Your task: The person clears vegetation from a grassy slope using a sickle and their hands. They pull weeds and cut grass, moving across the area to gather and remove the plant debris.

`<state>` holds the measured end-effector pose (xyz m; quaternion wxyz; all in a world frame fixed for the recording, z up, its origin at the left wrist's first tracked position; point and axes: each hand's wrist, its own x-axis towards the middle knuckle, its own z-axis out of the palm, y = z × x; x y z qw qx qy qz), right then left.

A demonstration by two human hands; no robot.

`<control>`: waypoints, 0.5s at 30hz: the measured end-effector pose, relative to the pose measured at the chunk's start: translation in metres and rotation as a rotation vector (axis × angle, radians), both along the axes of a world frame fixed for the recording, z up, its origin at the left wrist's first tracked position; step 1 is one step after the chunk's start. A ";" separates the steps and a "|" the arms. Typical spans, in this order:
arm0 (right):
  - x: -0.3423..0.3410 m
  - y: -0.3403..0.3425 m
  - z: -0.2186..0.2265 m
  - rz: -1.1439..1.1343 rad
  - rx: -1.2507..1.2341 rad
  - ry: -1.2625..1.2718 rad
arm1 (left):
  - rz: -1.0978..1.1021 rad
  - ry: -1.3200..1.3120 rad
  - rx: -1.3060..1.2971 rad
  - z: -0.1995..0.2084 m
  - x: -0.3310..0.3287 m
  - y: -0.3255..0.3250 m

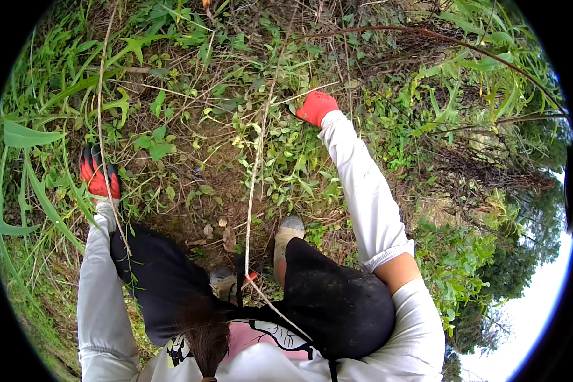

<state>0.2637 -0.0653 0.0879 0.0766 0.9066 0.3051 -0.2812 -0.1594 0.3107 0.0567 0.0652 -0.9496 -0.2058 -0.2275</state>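
My left hand (99, 172), in a red and black glove, is low among long green leaves at the left. Its fingers stretch forward, and a thin dry stem (100, 95) crosses in front of it. My right hand (317, 109), in a red glove, is closed in a fist ahead of me, over low leafy weeds (299, 143). Whatever it grips is hidden. A pale dry stalk (305, 93) runs right beside that fist. Another long stalk (256, 165) rises between my arms, from my lap toward the far growth.
I am crouched, with my shoes (290, 224) on brown soil (200, 156). Something small and orange-red (251, 277) shows between my feet. A reddish arching stem (426, 32) spans the far right. Dry brush (490, 172) and trees (522, 248) stand at right.
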 end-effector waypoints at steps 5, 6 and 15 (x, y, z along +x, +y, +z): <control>-0.018 -0.024 -0.028 -0.192 0.212 0.146 | -0.019 -0.041 -0.072 0.010 0.002 -0.008; -0.041 -0.034 -0.028 -0.075 0.239 0.180 | 0.003 -0.018 -0.072 0.006 0.002 -0.009; -0.180 -0.240 -0.038 0.082 -0.433 0.264 | 0.100 0.039 -0.072 0.005 0.001 -0.011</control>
